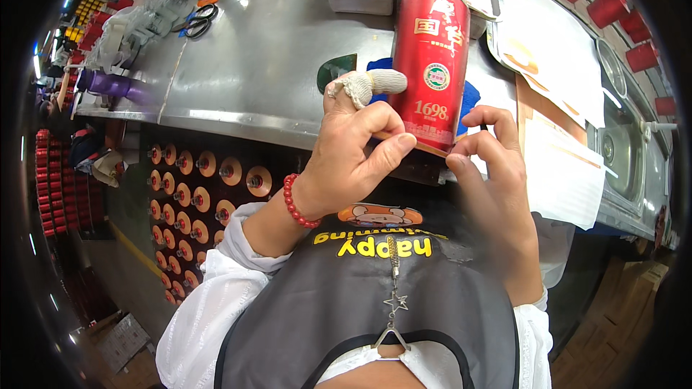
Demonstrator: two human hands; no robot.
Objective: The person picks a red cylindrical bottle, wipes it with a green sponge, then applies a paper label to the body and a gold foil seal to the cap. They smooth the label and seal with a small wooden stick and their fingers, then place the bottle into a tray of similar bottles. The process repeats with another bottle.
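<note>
A: Which faults are threatening from this position?

B: Primary risk: rolling. The red bottle (431, 57) is lying on its side, neck pointing to twelve o'clock, over blue material (471, 97) on the metal tabletop (263, 50). Its curved wall is probably offering little resistance to turning; uneven finger pressure could be causing a roll. Secondary risk: dropping. The base is facing six o'clock and appears to be lying close to the tabletop's near edge, so a careless pull toward the body could be the cause.

A: Where is the bottle lying relative to each hand?

B: From the left hand (351, 140), it is lying at one to two o'clock; from the right hand (497, 162), at eleven o'clock.

A: What state is each hand showing?

B: Left: the finger wearing a knitted cover (387, 81) is touching the bottle's nine o'clock side, while the thumb is resting by the base edge. I cannot tell whether it is gripping. Right: the fingers are bending, thumb and forefinger sitting just beside the base at five o'clock. I cannot tell whether they are pinching anything small.
</note>
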